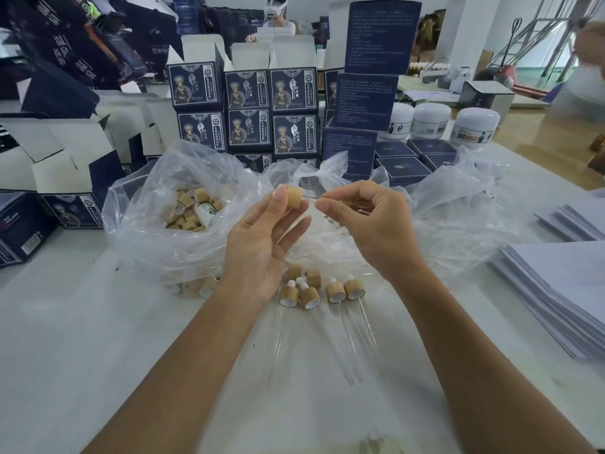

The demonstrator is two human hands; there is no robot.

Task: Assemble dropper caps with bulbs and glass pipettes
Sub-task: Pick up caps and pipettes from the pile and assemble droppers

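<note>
Table (pixel 82 339) (white, box-crowded): left hand (pixel 262 244) pinches cap (pixel 297 198); right hand (pixel 370 221) pinches pipette (pixel 311 197).

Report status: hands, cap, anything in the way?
Left hand holds bamboo cap. Right hand pinches glass pipette at cap's mouth. Nothing in the way.
</note>
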